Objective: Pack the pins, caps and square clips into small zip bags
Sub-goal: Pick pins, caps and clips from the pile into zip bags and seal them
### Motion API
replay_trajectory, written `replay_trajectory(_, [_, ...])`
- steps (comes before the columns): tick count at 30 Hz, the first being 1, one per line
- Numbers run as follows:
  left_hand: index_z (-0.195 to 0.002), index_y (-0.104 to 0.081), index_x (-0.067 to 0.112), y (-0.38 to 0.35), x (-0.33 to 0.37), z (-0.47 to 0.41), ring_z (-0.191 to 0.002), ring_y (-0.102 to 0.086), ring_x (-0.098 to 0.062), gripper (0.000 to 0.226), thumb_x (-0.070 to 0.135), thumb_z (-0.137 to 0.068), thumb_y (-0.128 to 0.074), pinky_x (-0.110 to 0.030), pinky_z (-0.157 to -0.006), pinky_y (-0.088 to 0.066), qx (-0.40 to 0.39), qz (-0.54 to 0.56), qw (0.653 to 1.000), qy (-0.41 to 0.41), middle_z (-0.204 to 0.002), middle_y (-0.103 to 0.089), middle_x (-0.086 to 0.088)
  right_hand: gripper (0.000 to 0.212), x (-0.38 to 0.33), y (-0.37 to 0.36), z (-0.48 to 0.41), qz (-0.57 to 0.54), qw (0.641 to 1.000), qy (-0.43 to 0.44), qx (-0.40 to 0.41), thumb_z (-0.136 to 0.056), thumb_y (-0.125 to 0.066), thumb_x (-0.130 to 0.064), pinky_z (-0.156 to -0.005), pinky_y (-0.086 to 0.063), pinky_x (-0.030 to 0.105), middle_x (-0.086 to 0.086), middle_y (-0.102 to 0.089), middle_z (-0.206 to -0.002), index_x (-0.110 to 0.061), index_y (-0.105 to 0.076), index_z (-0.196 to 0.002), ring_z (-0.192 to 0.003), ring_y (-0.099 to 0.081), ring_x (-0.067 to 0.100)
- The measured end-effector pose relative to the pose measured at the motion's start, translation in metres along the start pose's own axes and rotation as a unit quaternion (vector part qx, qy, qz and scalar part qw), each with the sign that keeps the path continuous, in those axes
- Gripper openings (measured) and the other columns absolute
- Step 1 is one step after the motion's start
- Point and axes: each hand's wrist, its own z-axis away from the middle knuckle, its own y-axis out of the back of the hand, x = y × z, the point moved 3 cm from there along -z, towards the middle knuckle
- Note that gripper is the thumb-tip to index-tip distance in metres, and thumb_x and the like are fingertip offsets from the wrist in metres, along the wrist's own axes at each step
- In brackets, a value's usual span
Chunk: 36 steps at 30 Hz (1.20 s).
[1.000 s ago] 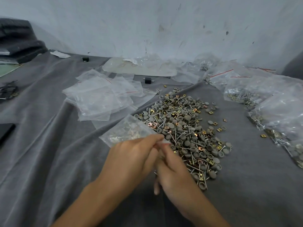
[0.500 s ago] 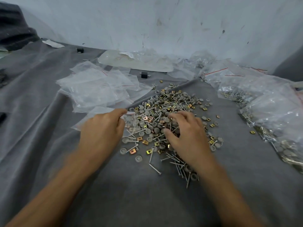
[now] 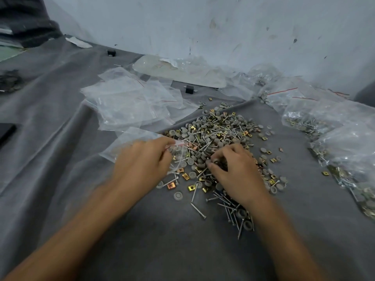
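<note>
Pins, caps and square clips lie mixed in one pile [image 3: 219, 136] at the middle of the frame, on a grey cloth [image 3: 182, 250] that covers the tabletop. Strays spill toward the bottom of the pile: a lone pin [image 3: 197, 209], a grey cap [image 3: 178, 196] and a gold clip [image 3: 171, 185].

A loose stack of empty zip bags [image 3: 129, 102] lies left of centre, just beyond the pile. Filled bags [image 3: 324, 118] crowd the right side of the frame, with pins and gold clips showing through the plastic. A small black block [image 3: 189, 89] sits between the empty stack and a clear plastic sheet [image 3: 178, 72] lying against the scuffed wall [image 3: 223, 27]. A second black block [image 3: 111, 52] sits further toward the upper left.

The left hand [image 3: 142, 165] pinches the mouth of a small zip bag [image 3: 129, 142] at the pile's left edge. The bag lies on the cloth, and what it holds cannot be made out. The right hand [image 3: 235, 171] rests on the pile, fingers and thumb curled round a small clutch of pieces, and it covers much of the pile's lower right part.

Both hands are motion-blurred. A dark flat object [image 3: 6, 131] is cut off at the left edge, and a dark bundle [image 3: 24, 21] in the upper left corner is too dim to identify.
</note>
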Motion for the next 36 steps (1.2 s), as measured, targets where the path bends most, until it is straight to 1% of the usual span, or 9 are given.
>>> replay_trajectory(3, [-0.129,-0.064,0.038,-0.003,-0.002,0.003,-0.079,-0.069,-0.022,0.031,0.036,-0.101,-0.052,-0.039,-0.071,-0.055,-0.048,0.025,0.998,0.013,-0.060,-0.058,0.011,0.006,0.002,0.001,0.008,-0.024,0.999,0.006,0.025,-0.094,-0.067,-0.036,-0.094,-0.045,0.040,-0.012,-0.048,-0.111,-0.034,-0.068,-0.099,-0.110,-0.048,0.016])
replay_trajectory(6, [-0.130,-0.063,0.038,-0.002,-0.003,0.004,-0.075,-0.068,-0.021,0.033,0.040,-0.100,-0.049,-0.038,-0.070,-0.055,-0.062,0.035,0.997,0.015,-0.059,-0.057,0.010,0.012,0.004,0.005,0.017,-0.048,0.996,-0.003,0.075,-0.091,-0.071,-0.034,-0.084,-0.039,0.032,-0.008,-0.051,-0.106,-0.032,-0.075,-0.102,-0.106,-0.049,0.016])
replay_trajectory(9, [-0.130,-0.061,0.041,-0.002,-0.004,0.005,-0.074,-0.065,-0.022,0.045,0.047,-0.091,-0.039,-0.034,-0.065,-0.050,-0.072,0.043,0.996,0.028,-0.062,-0.058,0.006,0.014,0.008,0.013,0.019,-0.091,0.991,-0.007,0.102,-0.091,-0.072,-0.034,-0.074,-0.047,0.030,-0.016,-0.058,-0.089,-0.030,-0.076,-0.104,-0.086,-0.059,0.008])
replay_trajectory(13, [-0.130,-0.062,0.040,-0.001,-0.001,0.007,-0.065,-0.060,-0.016,0.045,0.045,-0.092,-0.040,-0.031,-0.056,-0.042,-0.075,0.049,0.995,0.032,-0.058,-0.058,0.010,0.016,0.015,0.019,0.019,-0.130,0.984,-0.031,0.114,-0.092,-0.071,-0.036,-0.061,-0.041,0.006,-0.027,-0.065,-0.078,-0.032,-0.076,-0.107,-0.078,-0.062,-0.009])
replay_trajectory(16, [-0.130,-0.063,0.039,0.001,0.000,0.006,-0.068,-0.062,-0.018,0.037,0.036,-0.097,-0.046,-0.032,-0.059,-0.043,-0.074,0.040,0.996,0.036,-0.059,-0.059,0.010,0.023,0.020,0.019,0.020,-0.150,0.982,-0.041,0.102,-0.093,-0.068,-0.036,-0.063,-0.045,0.012,-0.021,-0.069,-0.084,-0.030,-0.074,-0.114,-0.077,-0.063,-0.007])
replay_trajectory(21, [-0.132,-0.062,0.040,0.002,0.003,0.008,-0.079,-0.066,-0.022,0.041,0.037,-0.095,-0.044,-0.038,-0.073,-0.054,-0.093,0.038,0.994,0.038,-0.067,-0.065,0.008,0.028,0.025,0.023,0.020,-0.151,0.983,-0.037,0.102,-0.092,-0.063,-0.018,-0.055,-0.041,0.024,-0.019,-0.066,-0.075,-0.034,-0.067,-0.115,-0.057,-0.056,0.007])
replay_trajectory(25, [-0.131,-0.062,0.041,0.003,0.004,0.008,-0.077,-0.066,-0.022,0.040,0.037,-0.095,-0.044,-0.040,-0.074,-0.055,-0.089,0.031,0.995,0.038,-0.068,-0.066,0.006,0.026,0.029,0.025,0.019,-0.139,0.987,-0.041,0.072,-0.091,-0.063,-0.022,-0.063,-0.043,0.027,-0.011,-0.064,-0.075,-0.042,-0.060,-0.107,-0.069,-0.058,0.007])
replay_trajectory(30, [-0.130,-0.062,0.040,0.004,0.004,0.009,-0.068,-0.063,-0.014,0.041,0.037,-0.094,-0.043,-0.036,-0.068,-0.054,-0.082,0.035,0.996,0.033,-0.060,-0.063,0.009,0.018,0.030,0.016,0.019,-0.046,0.998,-0.045,-0.013,-0.097,-0.061,-0.034,-0.084,-0.046,0.036,-0.010,-0.050,-0.108,-0.041,-0.065,-0.114,-0.104,-0.051,0.012])
replay_trajectory(36, [-0.133,-0.061,0.040,0.002,0.003,0.010,-0.067,-0.060,-0.009,0.042,0.040,-0.095,-0.043,-0.033,-0.063,-0.045,-0.083,0.031,0.996,0.027,-0.059,-0.062,0.010,0.005,0.025,0.014,0.014,-0.039,0.998,-0.044,0.008,-0.096,-0.064,-0.031,-0.086,-0.049,0.038,-0.011,-0.052,-0.104,-0.034,-0.068,-0.098,-0.099,-0.055,0.012])
